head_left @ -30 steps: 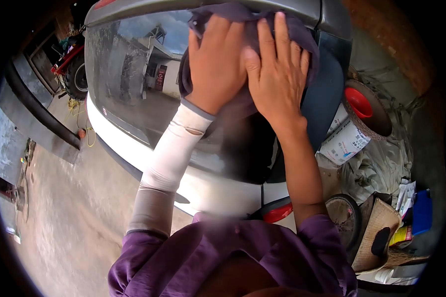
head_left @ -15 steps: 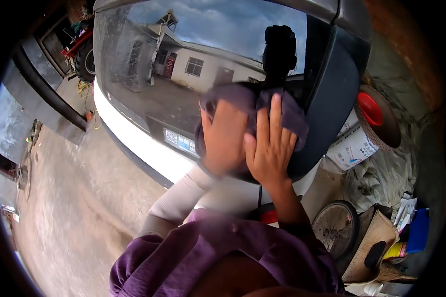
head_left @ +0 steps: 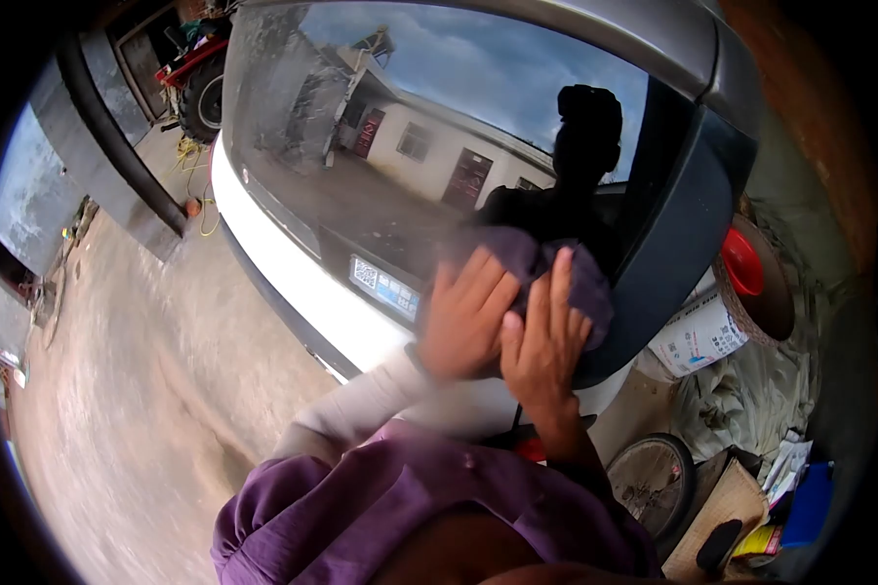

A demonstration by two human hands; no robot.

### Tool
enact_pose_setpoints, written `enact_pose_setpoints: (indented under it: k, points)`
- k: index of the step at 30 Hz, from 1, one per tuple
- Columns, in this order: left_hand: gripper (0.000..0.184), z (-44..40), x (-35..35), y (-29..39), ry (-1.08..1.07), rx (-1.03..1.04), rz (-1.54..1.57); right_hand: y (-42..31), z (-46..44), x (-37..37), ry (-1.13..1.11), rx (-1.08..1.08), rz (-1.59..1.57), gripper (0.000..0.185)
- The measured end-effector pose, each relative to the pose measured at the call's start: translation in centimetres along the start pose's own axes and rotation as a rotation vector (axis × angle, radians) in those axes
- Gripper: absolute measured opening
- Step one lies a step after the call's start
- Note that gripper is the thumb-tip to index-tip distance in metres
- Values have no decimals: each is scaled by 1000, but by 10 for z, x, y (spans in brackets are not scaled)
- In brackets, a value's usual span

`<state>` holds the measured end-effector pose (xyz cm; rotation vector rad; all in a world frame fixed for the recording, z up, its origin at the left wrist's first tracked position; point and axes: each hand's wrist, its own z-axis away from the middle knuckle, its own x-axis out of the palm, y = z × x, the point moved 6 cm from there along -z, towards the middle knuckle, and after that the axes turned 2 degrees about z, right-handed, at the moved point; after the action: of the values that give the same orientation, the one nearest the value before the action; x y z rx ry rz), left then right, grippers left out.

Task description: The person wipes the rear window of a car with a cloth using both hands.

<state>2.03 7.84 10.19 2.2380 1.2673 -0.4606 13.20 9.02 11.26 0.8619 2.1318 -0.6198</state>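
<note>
A dark purple cloth lies bunched against the lower part of a vehicle's dark, glossy window. My left hand, slightly blurred, presses on the cloth's left part with its fingers bent over it. Close beside it, my right hand holds the right part of the cloth, index finger stretched upward and the other fingers curling onto the fabric. Left of my hands, a sticker with a square code is on the lower glass. The window reflects a building, clouds and a dark head and shoulders.
The vehicle's white body panel runs below the glass. At right are a red bowl, a printed white bucket, crumpled sheeting, and a wheel. A tractor tyre and a pillar stand at the left.
Both hands and the cloth have moved down the glass, with the left hand staying close beside the right. The whole view has shifted slightly, showing the vehicle lower and farther right.
</note>
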Motion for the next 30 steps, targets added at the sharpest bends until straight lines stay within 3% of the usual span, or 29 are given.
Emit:
enact_pose_setpoints:
  k: [7,11,23,30]
  points:
    - [45,-105,-27,-8,237,207,-2,5,-93,-44,435,-107,160,57]
    - [46,-138,-47,-30,300,248,-24,-9,-133,-50,461,-136,249,58]
    - [45,-134,-72,-116,481,-3,-133,-78,-203,-16,379,-380,282,52]
    - [54,-78,-68,-135,459,-278,-121,-109,-185,20,106,-400,120,55]
